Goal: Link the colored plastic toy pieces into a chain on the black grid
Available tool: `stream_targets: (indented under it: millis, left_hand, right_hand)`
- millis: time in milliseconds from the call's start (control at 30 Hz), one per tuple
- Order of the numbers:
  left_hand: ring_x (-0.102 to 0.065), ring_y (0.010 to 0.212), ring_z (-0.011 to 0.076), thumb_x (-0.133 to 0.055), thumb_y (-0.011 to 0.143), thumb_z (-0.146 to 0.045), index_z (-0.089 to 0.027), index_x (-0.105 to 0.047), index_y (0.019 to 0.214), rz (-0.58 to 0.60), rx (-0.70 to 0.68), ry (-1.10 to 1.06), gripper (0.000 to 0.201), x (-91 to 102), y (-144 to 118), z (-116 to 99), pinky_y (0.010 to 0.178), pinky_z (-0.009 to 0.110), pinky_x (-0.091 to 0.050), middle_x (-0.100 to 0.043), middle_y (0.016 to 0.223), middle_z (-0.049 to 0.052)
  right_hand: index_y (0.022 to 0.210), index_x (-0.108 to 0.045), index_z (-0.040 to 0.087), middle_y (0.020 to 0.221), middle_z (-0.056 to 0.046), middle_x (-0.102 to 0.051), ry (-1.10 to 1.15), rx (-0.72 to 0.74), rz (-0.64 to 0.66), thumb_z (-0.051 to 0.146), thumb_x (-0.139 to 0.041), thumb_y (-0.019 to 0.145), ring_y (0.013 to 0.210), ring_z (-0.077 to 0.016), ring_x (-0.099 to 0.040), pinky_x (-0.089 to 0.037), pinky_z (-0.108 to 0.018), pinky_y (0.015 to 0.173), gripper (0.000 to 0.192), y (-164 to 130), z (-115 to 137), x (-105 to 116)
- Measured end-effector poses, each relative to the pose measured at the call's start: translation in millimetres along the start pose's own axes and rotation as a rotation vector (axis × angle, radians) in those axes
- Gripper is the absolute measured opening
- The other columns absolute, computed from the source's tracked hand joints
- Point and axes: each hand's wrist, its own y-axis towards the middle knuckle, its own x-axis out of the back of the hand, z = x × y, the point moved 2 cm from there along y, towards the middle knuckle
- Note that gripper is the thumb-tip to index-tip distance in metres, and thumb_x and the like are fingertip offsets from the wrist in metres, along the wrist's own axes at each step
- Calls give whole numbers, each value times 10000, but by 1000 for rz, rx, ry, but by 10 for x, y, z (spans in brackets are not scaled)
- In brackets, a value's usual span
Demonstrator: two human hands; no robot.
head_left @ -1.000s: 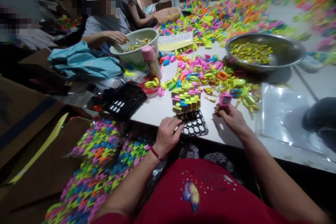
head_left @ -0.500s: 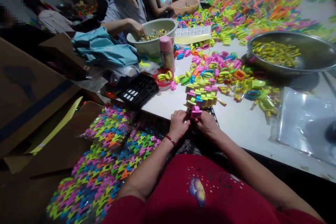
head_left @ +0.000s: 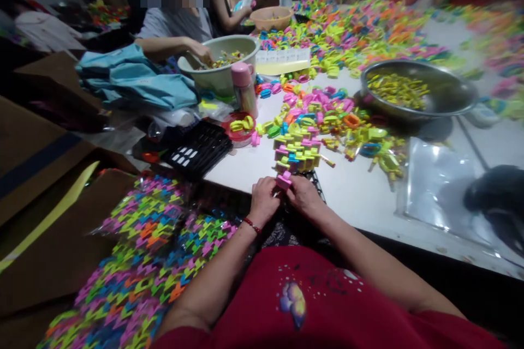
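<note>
At the table's near edge, my left hand and my right hand are closed on the two sides of a small pink plastic toy piece, which has a flat base and a loop. My fingertips are partly hidden behind it. Just beyond, yellow, pink and blue toy pieces stand in tight rows. Part of a black slotted tray shows beside my right hand. Small wrapped yellow sticks and loose coloured pieces lie past the rows.
A steel bowl with yellow sticks stands right, above clear plastic bags. Black trays, a pink-capped bottle and a green basin with a co-worker's hand in it are left. Bagged toys lie below the table.
The view has swung slightly, so the table's things sit further left. Both my hands stay on the pink piece, which looks a little more tilted. The co-worker's hand remains in the basin.
</note>
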Motion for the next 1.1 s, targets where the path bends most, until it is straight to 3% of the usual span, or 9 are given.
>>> stream_targets:
  millis: [100,167,367,467,567,667,800,967,1100]
  left_hand:
    - [-552,919,226,-587,822,-182,-204,-607,860,-5,-3,-23,48,50,29,3,760,345,-383,-639,914,35]
    - [-560,902,216,-606,818,-198,-203,-606,847,-13,-28,-69,29,70,59,14,756,332,-390,-638,890,27]
    - [-562,743,167,-637,856,-370,-198,-583,757,-49,-143,-130,206,-6,181,63,721,304,-411,-607,785,7]
    - [-551,707,160,-628,867,-401,-202,-590,738,-68,-150,-174,241,-67,234,92,674,287,-411,-600,754,6]
    - [-546,685,150,-630,871,-387,-200,-603,711,-72,-162,-183,248,-91,254,101,653,275,-400,-593,717,-3]
    - [-539,664,136,-646,866,-366,-187,-613,695,-63,-159,-181,249,-93,260,95,648,263,-387,-584,683,-10]
    - [-534,661,127,-653,867,-361,-177,-628,695,-47,-143,-186,253,-95,267,92,651,254,-380,-581,673,-10]
    - [-542,713,127,-684,839,-294,-170,-638,723,-7,-172,-228,175,-96,241,116,673,243,-381,-607,750,-1]
    - [-554,752,126,-643,854,-223,-177,-663,769,4,-180,-290,99,-93,213,130,703,237,-387,-627,792,-2]
  right_hand:
    - [971,-647,183,925,-91,-676,92,47,6,217,-534,911,846,-210,-611,-478,-309,785,132,-52,-33,164]
    - [1049,-633,192,988,-89,-674,144,28,-68,269,-543,922,875,-202,-619,-488,-308,800,173,-126,-196,392]
    - [1018,-590,153,920,-107,-660,-106,-489,-419,423,-621,854,757,-222,-610,-478,-353,734,318,-132,-1214,1228]
    - [1040,-571,140,898,-125,-657,-165,-683,-426,427,-696,784,812,-260,-612,-460,-370,753,405,35,-1555,1396]
    - [1028,-586,143,871,-118,-667,-79,-762,-443,331,-702,755,838,-270,-614,-451,-368,767,351,136,-1669,1415]
    - [1066,-599,134,850,-101,-676,-10,-780,-492,268,-632,779,839,-251,-616,-453,-352,766,319,76,-1630,1419]
    - [989,-649,130,725,-51,-664,197,-741,-433,390,-573,832,670,-184,-604,-464,-290,632,313,-168,-1366,1329]
    - [891,-692,135,710,-38,-664,710,-603,-257,528,-762,682,617,-153,-569,-459,-276,587,451,-401,-724,893]
    - [949,-716,149,876,-80,-721,741,-501,-95,467,-750,708,774,-206,-649,-507,-318,709,401,-375,-309,518]
